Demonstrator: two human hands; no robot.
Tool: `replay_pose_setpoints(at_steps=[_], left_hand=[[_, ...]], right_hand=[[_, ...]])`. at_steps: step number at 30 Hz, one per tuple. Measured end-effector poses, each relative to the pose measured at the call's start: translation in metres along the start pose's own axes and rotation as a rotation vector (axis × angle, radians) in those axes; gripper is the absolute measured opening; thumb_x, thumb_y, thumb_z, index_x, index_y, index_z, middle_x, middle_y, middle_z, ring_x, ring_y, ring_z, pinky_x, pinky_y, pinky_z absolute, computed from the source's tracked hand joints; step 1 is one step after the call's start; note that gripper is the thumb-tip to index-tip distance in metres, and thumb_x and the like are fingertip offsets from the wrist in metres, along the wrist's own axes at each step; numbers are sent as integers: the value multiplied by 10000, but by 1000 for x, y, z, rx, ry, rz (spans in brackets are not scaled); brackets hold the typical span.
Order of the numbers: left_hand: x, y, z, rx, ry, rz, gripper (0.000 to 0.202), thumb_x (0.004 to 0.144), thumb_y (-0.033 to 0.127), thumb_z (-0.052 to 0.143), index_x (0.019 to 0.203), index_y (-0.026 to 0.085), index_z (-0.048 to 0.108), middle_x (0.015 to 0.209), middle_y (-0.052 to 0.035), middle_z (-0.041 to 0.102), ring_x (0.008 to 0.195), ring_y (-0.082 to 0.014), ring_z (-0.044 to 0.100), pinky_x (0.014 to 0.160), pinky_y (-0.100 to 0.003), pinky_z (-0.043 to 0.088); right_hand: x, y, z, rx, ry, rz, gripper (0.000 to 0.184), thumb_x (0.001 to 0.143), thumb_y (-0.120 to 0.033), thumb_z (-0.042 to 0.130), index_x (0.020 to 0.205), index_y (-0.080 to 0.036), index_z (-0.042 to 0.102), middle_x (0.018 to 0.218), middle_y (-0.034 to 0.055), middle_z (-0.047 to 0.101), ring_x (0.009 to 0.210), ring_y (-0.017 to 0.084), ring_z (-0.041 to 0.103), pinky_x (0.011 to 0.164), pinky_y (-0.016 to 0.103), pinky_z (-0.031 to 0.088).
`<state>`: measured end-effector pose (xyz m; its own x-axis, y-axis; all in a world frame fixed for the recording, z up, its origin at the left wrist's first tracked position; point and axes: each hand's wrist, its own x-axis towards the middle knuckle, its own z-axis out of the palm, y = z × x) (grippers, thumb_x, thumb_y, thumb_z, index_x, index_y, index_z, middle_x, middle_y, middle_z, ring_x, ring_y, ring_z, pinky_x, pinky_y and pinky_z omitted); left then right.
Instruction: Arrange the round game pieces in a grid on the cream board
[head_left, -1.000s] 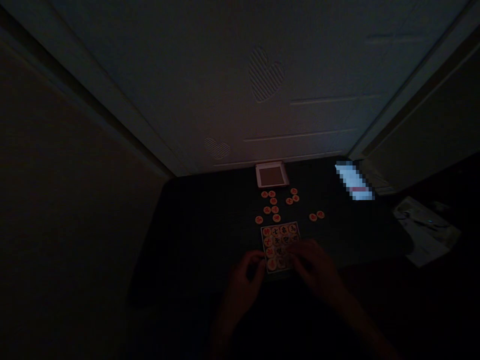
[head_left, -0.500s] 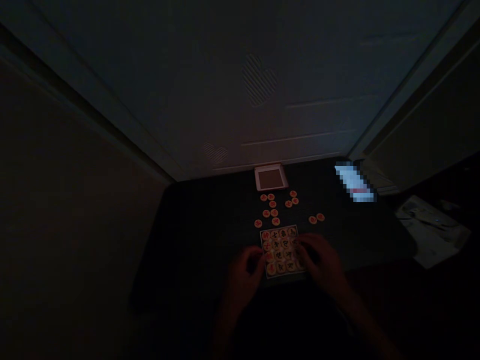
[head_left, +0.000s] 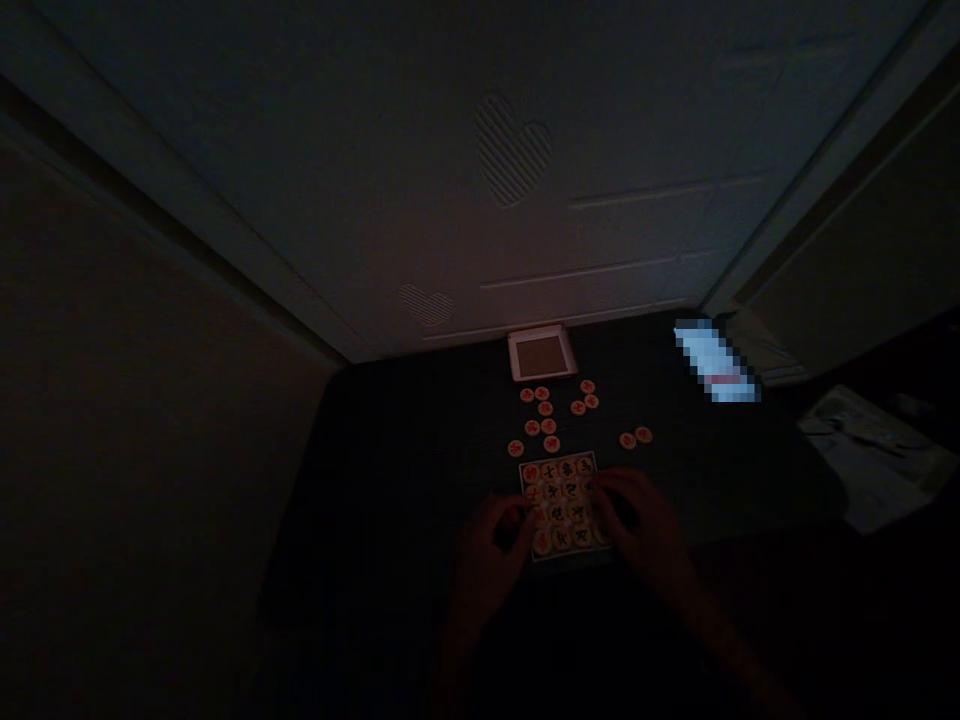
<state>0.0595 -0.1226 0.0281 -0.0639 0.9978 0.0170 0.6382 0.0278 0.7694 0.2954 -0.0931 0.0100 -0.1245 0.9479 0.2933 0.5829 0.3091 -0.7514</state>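
A small square tray (head_left: 564, 555) lies on the dark table, filled with round game discs (head_left: 559, 490) that bear red or black marks. My left hand (head_left: 487, 545) is at the tray's left edge, its fingers curled and pinched around something small and reddish. My right hand (head_left: 637, 520) rests on the tray's right edge, with its fingers bent over the outer column of discs. Several loose discs (head_left: 546, 410) lie just beyond the tray, and two more discs (head_left: 635, 438) lie to the right.
The room is very dark. An empty box lid (head_left: 541, 353) sits at the table's far edge by the wall. A bright blurred object (head_left: 716, 362) lies at the far right of the table. Pale papers (head_left: 870, 450) lie off the right side.
My right hand has slid from over the tray's lower right corner to its right edge, uncovering more discs. My left hand stays at the left edge.
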Motion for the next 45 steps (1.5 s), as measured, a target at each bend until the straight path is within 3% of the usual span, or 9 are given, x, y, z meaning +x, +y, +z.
replay_pose_setpoints(at_steps=[12,17,20,26,41,45], left_hand=[[-1,-1,-1,-17,25,-22,192,951,378,601,994,243,731,870,-10,738,766,-168,681,734,-285,536],[-1,-2,-2,-62,57,-59,245,963,418,580,970,230,737,906,-37,768,791,-187,704,737,-298,557],[-1,-4,-1,-76,82,-64,270,956,435,576,976,223,741,914,-51,778,797,-201,717,730,-308,567],[-1,-6,1,-89,119,-59,283,958,436,573,992,217,749,903,-56,782,783,-202,722,728,-308,573],[-2,-5,1,-76,142,-24,249,960,389,577,988,212,750,875,-47,776,766,-189,713,728,-291,566],[-2,-7,3,-83,141,-28,249,965,390,578,990,211,749,878,-46,777,777,-187,715,745,-293,570]], right_hand=[[8,-3,-6,12,36,10,189,991,-324,569,1111,-259,700,1116,87,725,1029,253,697,915,427,586],[55,-3,-17,-105,1,-94,225,983,-286,566,1163,-256,697,1152,81,745,1082,275,681,986,487,536],[93,4,-18,-175,-134,-167,309,976,-229,562,1263,-256,672,1243,80,722,1161,278,650,1033,515,502],[137,17,-10,-233,-318,-252,254,974,-166,547,1162,-198,715,1167,106,726,1108,249,656,993,433,523],[145,18,-10,-220,-425,-301,215,968,-161,566,1069,-216,747,1082,70,756,1000,211,698,928,356,551],[142,9,-19,-150,-365,-267,204,946,-221,613,1106,-222,739,1061,60,753,913,197,707,871,341,567]])
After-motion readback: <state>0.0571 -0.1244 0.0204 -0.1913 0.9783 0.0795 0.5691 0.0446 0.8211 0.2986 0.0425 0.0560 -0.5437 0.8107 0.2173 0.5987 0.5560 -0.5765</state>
